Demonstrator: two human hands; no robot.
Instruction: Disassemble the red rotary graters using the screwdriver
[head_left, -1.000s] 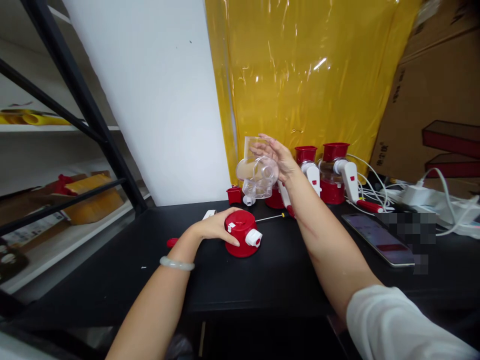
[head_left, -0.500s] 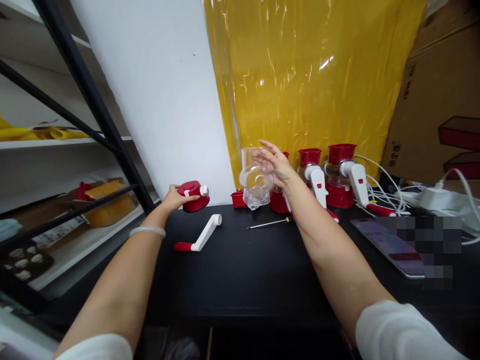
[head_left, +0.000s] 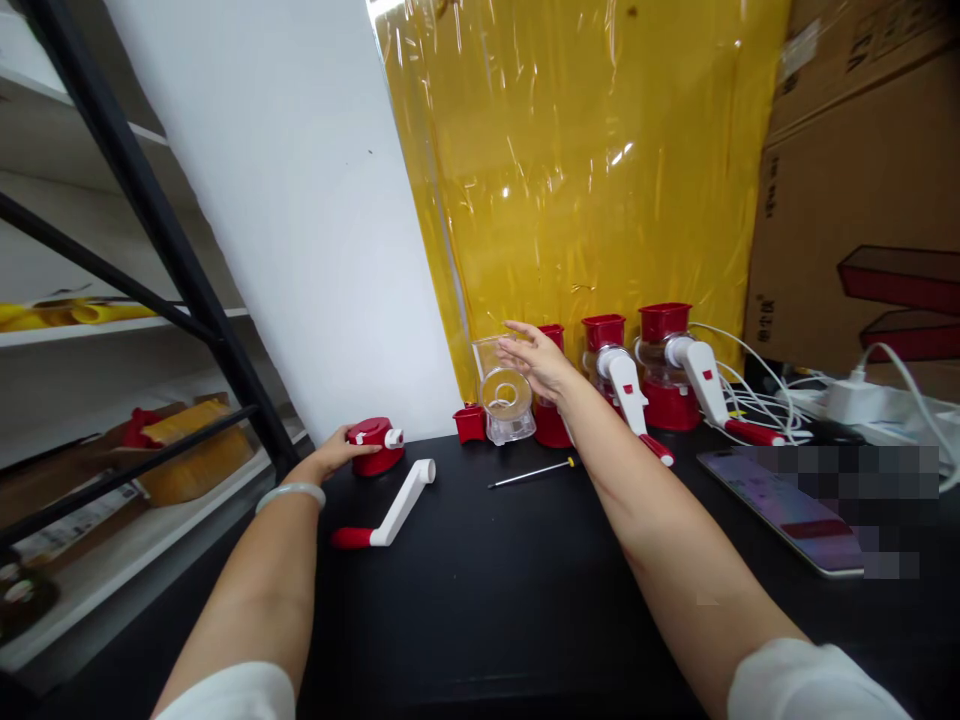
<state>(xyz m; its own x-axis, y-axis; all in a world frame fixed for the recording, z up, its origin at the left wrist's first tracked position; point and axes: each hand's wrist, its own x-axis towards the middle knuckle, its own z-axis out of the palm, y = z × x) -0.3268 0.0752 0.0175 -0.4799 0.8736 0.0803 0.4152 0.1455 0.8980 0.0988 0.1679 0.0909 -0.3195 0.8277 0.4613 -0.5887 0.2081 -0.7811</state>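
Note:
My left hand (head_left: 334, 455) grips a round red plastic base (head_left: 377, 446) with a white knob on its side, thumb across the front, low at the back left of the black table. In front of it lies a white crank handle (head_left: 401, 505) with a red grip. My right hand (head_left: 541, 365) reaches to the back, fingers stretched out beside the top of a clear plastic grinder body (head_left: 506, 395). That body stands upright next to a small red hopper (head_left: 470, 424); whether the fingertips touch it is hard to see. A screwdriver (head_left: 531, 474) lies in front.
Red-and-white hand-crank grinders (head_left: 667, 365) line the back right, one partly behind my right hand. A phone (head_left: 784, 510), white cables (head_left: 739, 385) and a cardboard box (head_left: 855, 200) are at the right. Yellow plastic sheeting (head_left: 585, 180) hangs behind; a black-framed shelf (head_left: 217, 340) stands left.
My left hand has lowered the red base to the tabletop. The clear body has shifted back beside the small red hopper, my right hand staying at its top. The view has tilted slightly.

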